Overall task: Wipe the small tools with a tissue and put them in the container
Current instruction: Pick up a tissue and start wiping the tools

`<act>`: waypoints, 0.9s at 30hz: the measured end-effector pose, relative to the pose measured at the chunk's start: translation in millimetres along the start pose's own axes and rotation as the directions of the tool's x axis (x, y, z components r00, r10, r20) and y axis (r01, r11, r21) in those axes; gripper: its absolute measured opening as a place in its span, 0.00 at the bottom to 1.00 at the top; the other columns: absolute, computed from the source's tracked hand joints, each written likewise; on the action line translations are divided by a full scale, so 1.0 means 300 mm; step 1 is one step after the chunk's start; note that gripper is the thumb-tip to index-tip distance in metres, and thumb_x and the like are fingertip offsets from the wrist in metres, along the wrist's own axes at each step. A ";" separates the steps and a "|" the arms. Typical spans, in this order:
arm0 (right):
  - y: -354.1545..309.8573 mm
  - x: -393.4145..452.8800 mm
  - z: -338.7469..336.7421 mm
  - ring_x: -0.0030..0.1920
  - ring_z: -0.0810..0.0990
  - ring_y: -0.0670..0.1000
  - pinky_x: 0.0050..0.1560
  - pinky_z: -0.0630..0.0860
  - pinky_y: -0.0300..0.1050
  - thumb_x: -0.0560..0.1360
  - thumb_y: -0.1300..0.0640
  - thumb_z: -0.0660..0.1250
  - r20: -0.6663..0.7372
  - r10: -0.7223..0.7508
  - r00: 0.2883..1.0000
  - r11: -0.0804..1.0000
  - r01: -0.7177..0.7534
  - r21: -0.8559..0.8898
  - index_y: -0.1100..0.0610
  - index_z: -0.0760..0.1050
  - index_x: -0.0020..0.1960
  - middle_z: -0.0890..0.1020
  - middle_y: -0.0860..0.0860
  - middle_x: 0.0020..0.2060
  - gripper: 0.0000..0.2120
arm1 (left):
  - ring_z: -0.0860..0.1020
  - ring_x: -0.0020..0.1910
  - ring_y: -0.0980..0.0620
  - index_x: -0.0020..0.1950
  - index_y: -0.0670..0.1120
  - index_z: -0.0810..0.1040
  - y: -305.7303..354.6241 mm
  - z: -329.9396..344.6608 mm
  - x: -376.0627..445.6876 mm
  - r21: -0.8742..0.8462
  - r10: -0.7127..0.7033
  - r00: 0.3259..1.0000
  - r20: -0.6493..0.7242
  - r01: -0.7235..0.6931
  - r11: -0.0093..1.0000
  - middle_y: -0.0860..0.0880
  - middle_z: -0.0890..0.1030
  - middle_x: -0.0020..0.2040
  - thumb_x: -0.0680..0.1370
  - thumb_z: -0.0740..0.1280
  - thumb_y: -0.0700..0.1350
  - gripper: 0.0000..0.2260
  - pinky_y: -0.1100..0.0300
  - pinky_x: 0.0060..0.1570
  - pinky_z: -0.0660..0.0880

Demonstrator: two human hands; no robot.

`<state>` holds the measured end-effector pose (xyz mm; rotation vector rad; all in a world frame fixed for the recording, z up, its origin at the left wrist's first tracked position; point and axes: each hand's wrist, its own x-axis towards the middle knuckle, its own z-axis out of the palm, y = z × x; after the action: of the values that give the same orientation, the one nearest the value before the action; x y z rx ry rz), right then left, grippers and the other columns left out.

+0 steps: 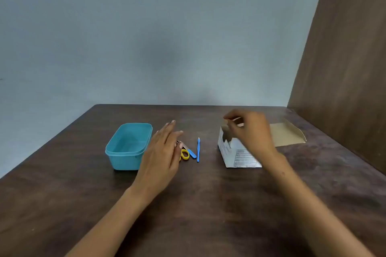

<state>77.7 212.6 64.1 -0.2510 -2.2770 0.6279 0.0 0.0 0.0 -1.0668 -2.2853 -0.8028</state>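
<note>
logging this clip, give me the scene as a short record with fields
surface: dark wooden table
container: teal plastic tub, open, nothing visible inside
tools: yellow-handled scissors, blue-handled tool, thin blue pick, lying right of the tub
tissue source: white cardboard tissue box, opened
left hand: fingers straight, over the tools
right hand: fingers curled at box opening; grasp unclear

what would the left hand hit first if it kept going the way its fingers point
Probably nothing: the left hand points up-right past the teal plastic container toward bare brown wooden table, then the wall. Depth is unclear.
</note>
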 end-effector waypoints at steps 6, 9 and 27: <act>0.106 0.148 -0.081 0.44 0.81 0.48 0.48 0.77 0.42 0.68 0.64 0.74 0.501 0.228 0.835 0.965 -0.127 -0.229 0.53 0.84 0.41 0.83 0.46 0.38 0.07 | 0.63 0.73 0.48 0.60 0.47 0.77 -0.021 0.009 -0.005 0.034 0.005 1.000 0.006 -0.005 0.999 0.45 0.68 0.72 0.79 0.51 0.53 0.20 0.56 0.69 0.59; 0.161 0.176 -0.025 0.45 0.83 0.50 0.51 0.80 0.47 0.68 0.63 0.72 0.601 0.255 0.758 0.938 -0.043 -0.344 0.54 0.84 0.44 0.85 0.50 0.42 0.07 | 0.61 0.74 0.49 0.59 0.48 0.77 -0.019 0.018 -0.007 0.032 0.015 1.000 0.019 -0.016 0.999 0.46 0.66 0.73 0.78 0.51 0.54 0.20 0.56 0.69 0.56; 0.172 0.179 0.055 0.41 0.77 0.52 0.34 0.74 0.40 0.73 0.68 0.59 0.763 0.216 0.610 0.870 0.235 -0.434 0.58 0.83 0.49 0.83 0.54 0.46 0.15 | 0.59 0.75 0.49 0.56 0.51 0.77 -0.012 0.043 -0.015 0.007 0.068 0.997 0.031 -0.068 0.998 0.46 0.64 0.75 0.78 0.53 0.54 0.16 0.50 0.71 0.62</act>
<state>27.8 270.2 61.0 -0.2229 -3.3230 0.0848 -2.6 4.5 -13.1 -1.1544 -2.2629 -0.7538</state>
